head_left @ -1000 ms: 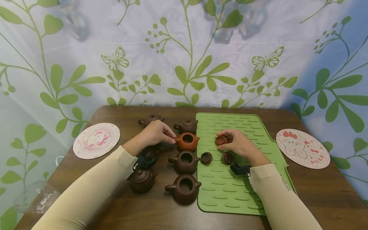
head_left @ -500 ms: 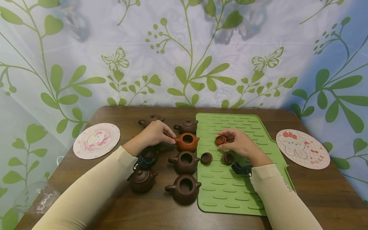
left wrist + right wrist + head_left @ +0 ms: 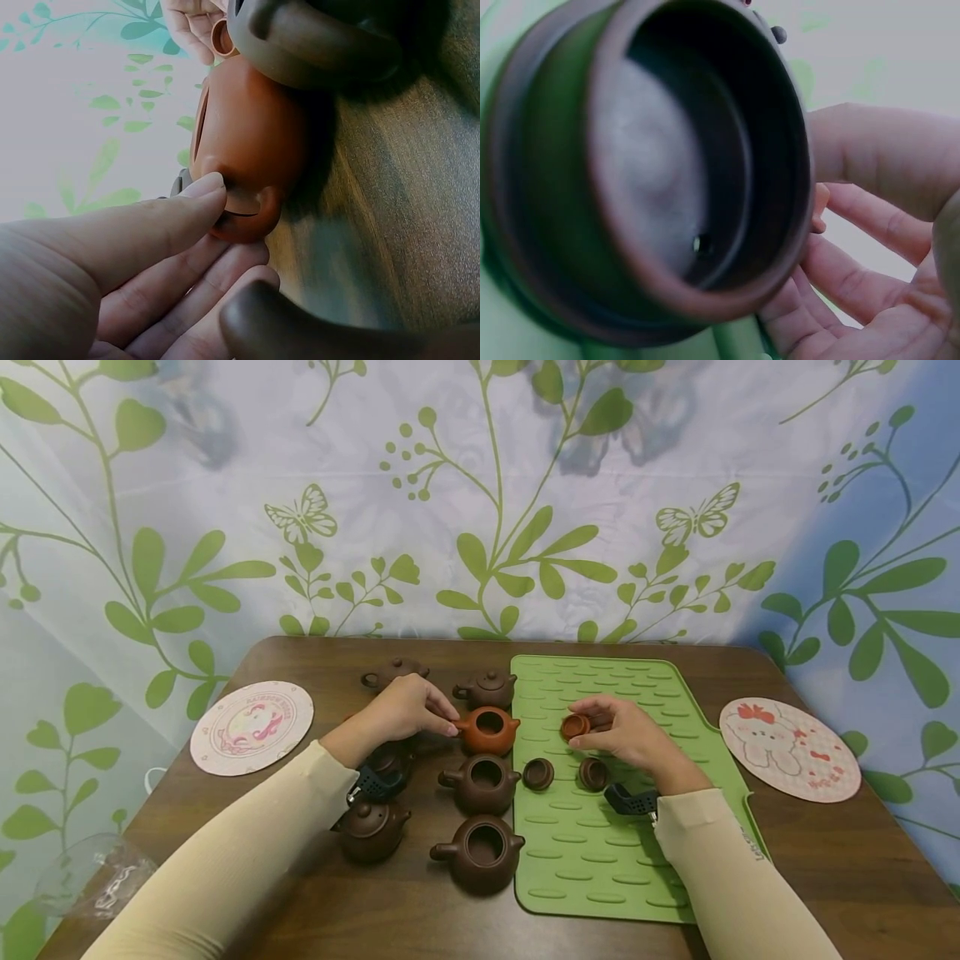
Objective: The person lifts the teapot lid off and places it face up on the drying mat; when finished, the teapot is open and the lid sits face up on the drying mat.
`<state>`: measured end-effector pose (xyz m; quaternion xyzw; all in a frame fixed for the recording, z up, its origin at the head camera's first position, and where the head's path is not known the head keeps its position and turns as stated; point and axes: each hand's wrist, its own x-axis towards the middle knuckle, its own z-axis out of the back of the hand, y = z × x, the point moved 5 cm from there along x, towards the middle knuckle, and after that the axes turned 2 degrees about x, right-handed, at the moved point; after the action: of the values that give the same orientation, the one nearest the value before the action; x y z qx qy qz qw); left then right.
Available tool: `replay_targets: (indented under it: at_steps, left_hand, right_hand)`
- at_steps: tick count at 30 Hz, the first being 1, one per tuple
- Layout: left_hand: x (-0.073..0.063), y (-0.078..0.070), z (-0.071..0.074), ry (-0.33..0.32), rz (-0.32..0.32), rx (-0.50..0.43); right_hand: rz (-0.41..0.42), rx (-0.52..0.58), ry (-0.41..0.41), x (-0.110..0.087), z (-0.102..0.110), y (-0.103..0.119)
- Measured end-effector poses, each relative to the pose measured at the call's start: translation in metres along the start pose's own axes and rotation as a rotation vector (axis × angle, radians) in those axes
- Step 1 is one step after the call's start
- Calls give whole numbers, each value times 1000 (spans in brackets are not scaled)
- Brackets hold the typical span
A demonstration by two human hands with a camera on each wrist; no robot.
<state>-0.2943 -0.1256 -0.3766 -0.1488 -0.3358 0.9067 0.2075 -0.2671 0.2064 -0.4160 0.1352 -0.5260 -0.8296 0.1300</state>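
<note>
My left hand (image 3: 408,706) pinches the handle of an orange-red clay teapot (image 3: 491,744) between thumb and fingers; the pot stands lidless at the left edge of the green mat. In the left wrist view the thumb lies on top of the loop handle (image 3: 251,226). Over the mat, my right hand (image 3: 618,732) holds a small reddish lid (image 3: 575,727), hollow side showing. Whether that lid touches the mat cannot be told. Two dark brown lids (image 3: 537,773) lie nearer me, one of them (image 3: 562,187) filling much of the right wrist view.
Two lidless dark teapots (image 3: 480,878) stand in front of the orange-red one, and a lidded teapot (image 3: 491,687) behind it. Several more teapots (image 3: 371,833) are under and around my left arm. Round coasters (image 3: 251,727) lie at both sides. The green mat (image 3: 577,877) covers the right-centre.
</note>
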Motion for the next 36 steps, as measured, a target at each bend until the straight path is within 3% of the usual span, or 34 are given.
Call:
replay_targets:
  at_steps: [24,36]
  left_hand:
    - [-2,-1,0,-5,1,2]
    - [-9,-7,24,-90,-8,37]
  right_hand:
    - [-8,-41,-34,-3,3,5]
    - [25,-137,-2,-4,6,7]
